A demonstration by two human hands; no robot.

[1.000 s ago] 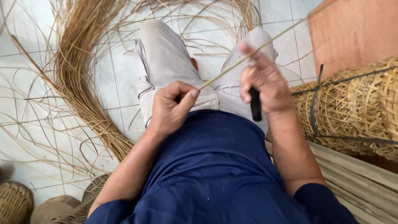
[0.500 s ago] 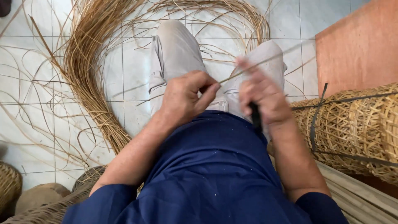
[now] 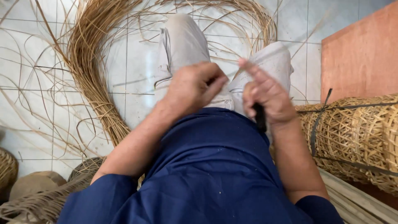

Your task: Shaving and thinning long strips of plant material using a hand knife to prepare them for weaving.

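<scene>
My left hand (image 3: 194,87) is closed over my lap, pinching the near end of a thin rattan strip (image 3: 234,74). My right hand (image 3: 267,96) sits just to its right, wrapped around a black knife handle (image 3: 260,118) with the forefinger stretched along the strip. The blade is hidden behind the fingers. The strip's far part is motion-blurred. Both hands hover above my knees in light grey trousers (image 3: 182,45); a dark blue shirt (image 3: 215,166) fills the lower view.
A big curved bundle of rattan strips (image 3: 89,70) lies on the white tiled floor (image 3: 29,83) at left, with loose strands around. A tied roll of woven cane mesh (image 3: 352,128) is at right, a wooden board (image 3: 365,58) behind it, woven baskets (image 3: 8,170) at lower left.
My hands have drawn closer together and nearer my body. The long strip that stretched out to the upper right a second ago now shows only as a short blurred length.
</scene>
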